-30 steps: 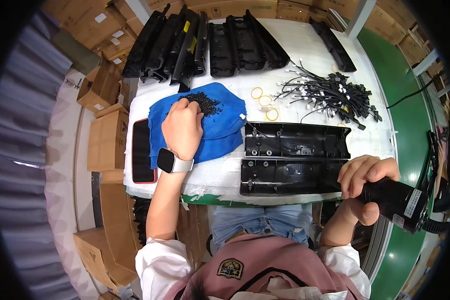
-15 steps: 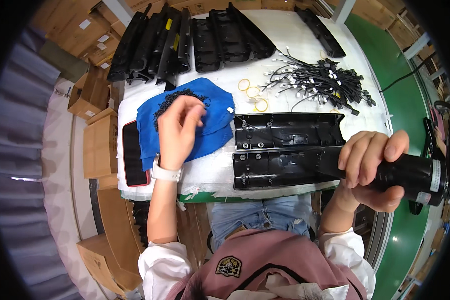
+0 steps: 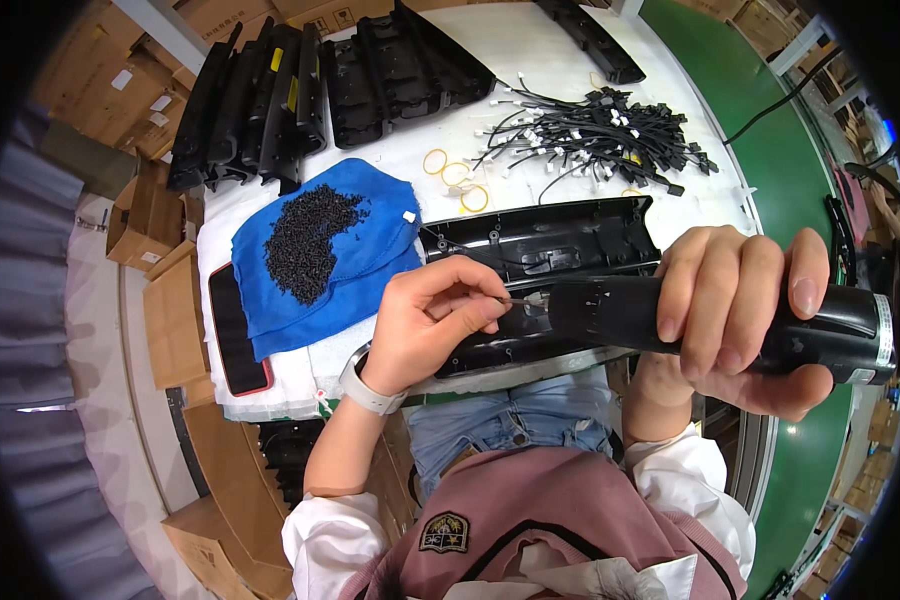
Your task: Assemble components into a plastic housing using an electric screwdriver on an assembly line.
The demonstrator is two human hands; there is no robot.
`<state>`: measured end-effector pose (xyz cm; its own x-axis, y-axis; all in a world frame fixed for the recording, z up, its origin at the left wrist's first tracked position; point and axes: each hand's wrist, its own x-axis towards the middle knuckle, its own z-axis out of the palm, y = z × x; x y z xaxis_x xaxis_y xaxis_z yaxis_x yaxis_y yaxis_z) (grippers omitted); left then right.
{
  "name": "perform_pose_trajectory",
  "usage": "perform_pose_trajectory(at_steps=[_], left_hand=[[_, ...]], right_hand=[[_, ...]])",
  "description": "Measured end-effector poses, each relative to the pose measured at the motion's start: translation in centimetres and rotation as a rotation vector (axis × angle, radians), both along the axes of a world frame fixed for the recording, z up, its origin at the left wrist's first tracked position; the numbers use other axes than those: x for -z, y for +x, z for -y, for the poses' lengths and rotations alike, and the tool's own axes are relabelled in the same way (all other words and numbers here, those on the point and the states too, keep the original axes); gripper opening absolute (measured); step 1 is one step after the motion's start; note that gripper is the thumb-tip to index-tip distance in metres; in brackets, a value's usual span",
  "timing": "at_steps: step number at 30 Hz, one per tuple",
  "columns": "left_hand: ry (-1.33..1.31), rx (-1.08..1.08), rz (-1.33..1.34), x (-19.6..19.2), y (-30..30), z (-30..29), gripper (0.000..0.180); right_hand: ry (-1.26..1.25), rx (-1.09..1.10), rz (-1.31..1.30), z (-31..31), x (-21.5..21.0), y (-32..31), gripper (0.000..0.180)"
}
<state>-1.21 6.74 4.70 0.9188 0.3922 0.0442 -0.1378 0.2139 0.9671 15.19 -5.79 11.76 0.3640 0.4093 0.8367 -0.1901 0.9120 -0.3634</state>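
My right hand (image 3: 725,310) is wrapped round a black electric screwdriver (image 3: 605,312), held level with its bit pointing left. At the bit's tip, my left hand (image 3: 420,320) pinches what looks like a small screw, mostly covered by the fingertips. Beneath the tool lie two long black plastic housings (image 3: 560,235), hollow side up; the nearer one is largely hidden by the hands and screwdriver. A heap of tiny black screws (image 3: 310,245) rests on a folded blue cloth (image 3: 382,205) to the left.
A phone (image 3: 235,340) lies left of the cloth. Black cables with white connectors (image 3: 610,130) are heaped at the back right, near yellow rubber bands (image 3: 457,174). More black housings (image 3: 400,75) stand along the far side. Cardboard boxes (image 3: 150,225) are beside the table.
My left hand has moved right from over the screw heap to the screwdriver's tip. The screwdriver has swung more level and shifted left, and the view has shifted.
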Motion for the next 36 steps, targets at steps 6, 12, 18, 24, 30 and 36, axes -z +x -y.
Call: perform_pose_trajectory(at_steps=[6, 12, 18, 24, 30, 36], left_hand=[[-0.035, 0.004, -0.017, 0.2, 0.0, 0.4, 0.011], [-0.087, 0.005, -0.016, 0.6, 0.1, 0.7, 0.012], [-0.103, 0.032, -0.071, 0.7, 0.6, 0.6, 0.011], [0.026, 0.092, -0.220, -0.3, 0.1, 0.5, 0.009], [0.226, -0.227, -0.225, -0.3, 0.1, -0.5, 0.009], [0.167, -0.288, -0.176, 0.3, -0.1, -1.1, 0.012]], right_hand=[[-0.008, 0.014, 0.051, 0.1, 0.3, -0.1, 0.042], [0.011, -0.001, 0.129, 0.3, 0.4, 0.2, 0.041], [0.015, -0.181, 0.352, 0.1, -0.2, 1.6, 0.039], [-0.020, -0.148, 0.028, -0.2, 0.9, 1.2, 0.039], [-0.274, 0.098, 0.151, 1.2, 1.5, 2.5, 0.044], [-0.465, 0.157, 0.099, 0.7, 3.2, 1.4, 0.045]])
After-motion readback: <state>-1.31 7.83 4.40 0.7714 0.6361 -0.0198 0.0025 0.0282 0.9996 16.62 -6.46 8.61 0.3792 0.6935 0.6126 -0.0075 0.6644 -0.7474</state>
